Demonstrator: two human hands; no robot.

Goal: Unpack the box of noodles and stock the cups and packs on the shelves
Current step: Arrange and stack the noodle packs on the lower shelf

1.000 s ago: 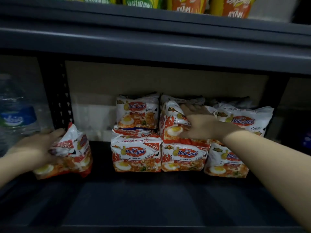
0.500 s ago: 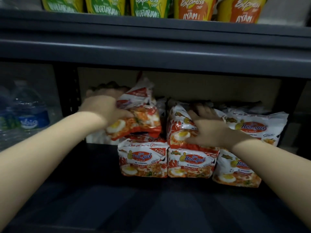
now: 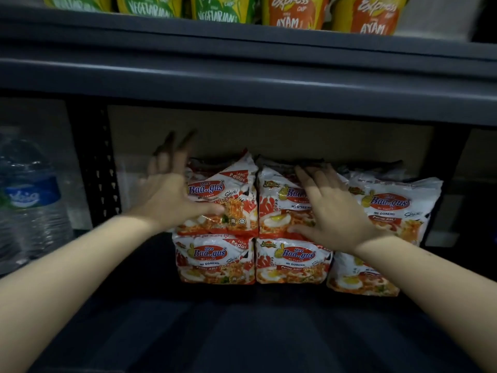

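While both hands rest spread on them, noodle packs sit stacked on the lower shelf (image 3: 242, 332).

Top left pack (image 3: 228, 200) faces forward, long axis sideways, under the left hand's (image 3: 169, 200) thumb, fingers splayed, gripping nothing. Right hand (image 3: 333, 211) lies flat on the middle top pack (image 3: 279, 208). Noodle cups (image 3: 293, 12) line the upper shelf (image 3: 242, 76); a water bottle (image 3: 29, 200) stands left.

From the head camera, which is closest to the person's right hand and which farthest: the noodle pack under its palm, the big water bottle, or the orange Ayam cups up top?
1. Noodle pack: middle stack, top pack, directly under the right hand, touching.
2. Orange Ayam cups: on the shelf above the hand.
3. Water bottle: far left, past the upright post.
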